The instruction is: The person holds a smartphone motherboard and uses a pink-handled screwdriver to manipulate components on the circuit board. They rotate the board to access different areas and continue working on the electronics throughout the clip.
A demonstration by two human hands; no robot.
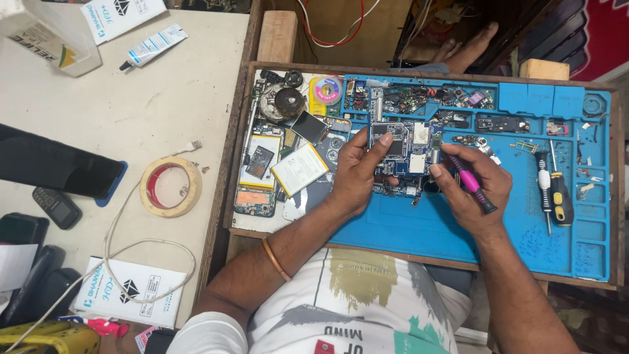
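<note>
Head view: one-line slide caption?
Left hand steadies a circuit board on a blue mat; right hand holds a pink tool.

Both forearms reach in from 6 o'clock and converge toward 12. The left hand point(357, 172) lies palm down, fingers curled, thumb stretched toward 1 o'clock, a thin bangle on its forearm. The right hand point(473, 187) is closed in a pen-like grip, fingertips aimed at 10 o'clock.

bare blue mat point(419, 229) below circuit board point(401, 156)
</note>
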